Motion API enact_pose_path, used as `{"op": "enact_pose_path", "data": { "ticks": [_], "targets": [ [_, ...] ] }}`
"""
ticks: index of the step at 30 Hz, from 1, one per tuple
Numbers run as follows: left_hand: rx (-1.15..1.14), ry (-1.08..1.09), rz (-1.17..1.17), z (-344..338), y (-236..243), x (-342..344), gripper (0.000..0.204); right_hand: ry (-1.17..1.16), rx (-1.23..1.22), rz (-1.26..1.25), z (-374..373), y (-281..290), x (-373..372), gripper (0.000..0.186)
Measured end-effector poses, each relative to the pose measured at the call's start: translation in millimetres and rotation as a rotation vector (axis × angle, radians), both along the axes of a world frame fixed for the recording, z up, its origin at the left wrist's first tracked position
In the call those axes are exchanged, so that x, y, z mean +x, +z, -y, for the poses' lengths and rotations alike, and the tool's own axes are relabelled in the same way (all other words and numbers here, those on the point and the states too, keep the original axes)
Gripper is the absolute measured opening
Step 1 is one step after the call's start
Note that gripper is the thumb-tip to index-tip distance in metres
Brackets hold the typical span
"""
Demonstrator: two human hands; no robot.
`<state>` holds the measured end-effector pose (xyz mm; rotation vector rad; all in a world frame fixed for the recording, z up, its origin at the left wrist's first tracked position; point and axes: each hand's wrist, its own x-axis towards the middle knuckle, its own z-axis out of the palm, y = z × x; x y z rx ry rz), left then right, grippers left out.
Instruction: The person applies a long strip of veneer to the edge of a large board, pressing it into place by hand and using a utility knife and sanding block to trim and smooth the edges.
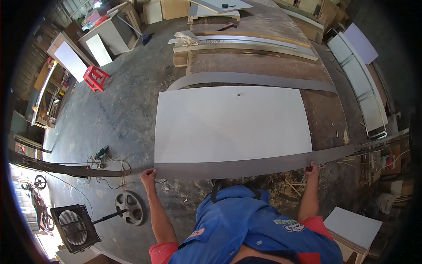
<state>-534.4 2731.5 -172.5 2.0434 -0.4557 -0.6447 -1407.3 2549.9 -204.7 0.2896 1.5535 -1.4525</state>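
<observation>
A large white board (pixel 233 125) lies flat on the brown worktable (pixel 327 119). Along its near edge runs a long grey strip (pixel 246 167), reaching past the board's right corner. My left hand (pixel 149 177) is closed on the strip's left end, beside the board's near left corner. Closer to the other end, my right hand (pixel 311 170) pinches the strip's lower edge near the board's right corner. Behind the board, a second grey strip (pixel 250 79) lies in a curve, its left end bending down toward the board's far left corner.
Long boards (pixel 246 46) and a hammer (pixel 227 27) lie farther up the table. On the left stand a red stool (pixel 96 78) and a black fan (pixel 74 228); a green power tool (pixel 101 152) with cables is on the floor. White-topped stand (pixel 354 226) at lower right.
</observation>
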Motion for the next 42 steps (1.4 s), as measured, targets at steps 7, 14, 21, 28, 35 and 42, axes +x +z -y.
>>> {"op": "enact_pose_path", "data": {
  "ticks": [7, 14, 21, 28, 35, 42],
  "targets": [
    [-0.07, 0.042, 0.104, -9, -14, -8, 0.017, 0.067, -0.051, 0.048, -9, -18, -8, 0.028],
    [0.009, 0.018, 0.074, 3, -1, -30, 0.023, 0.05, -0.037, -0.073, -8, -21, -16, 0.03],
    [-0.327, 0.322, -0.131, 8, -32, -66, 0.034, 0.172, -0.065, -0.123, -11, -21, -20, 0.034],
    [-0.411, 0.284, -0.724, -7, -19, -138, 0.04, 0.145, -0.12, 0.07, -23, 6, 50, 0.041],
    [-0.34, 0.271, -0.725, 5, -3, -165, 0.035, 0.284, -0.151, 0.064, -35, 25, 97, 0.039],
    [-0.263, 0.28, -0.671, 9, -9, -161, 0.033, 0.301, -0.192, 0.012, -30, 23, 97, 0.034]
  ]
}}
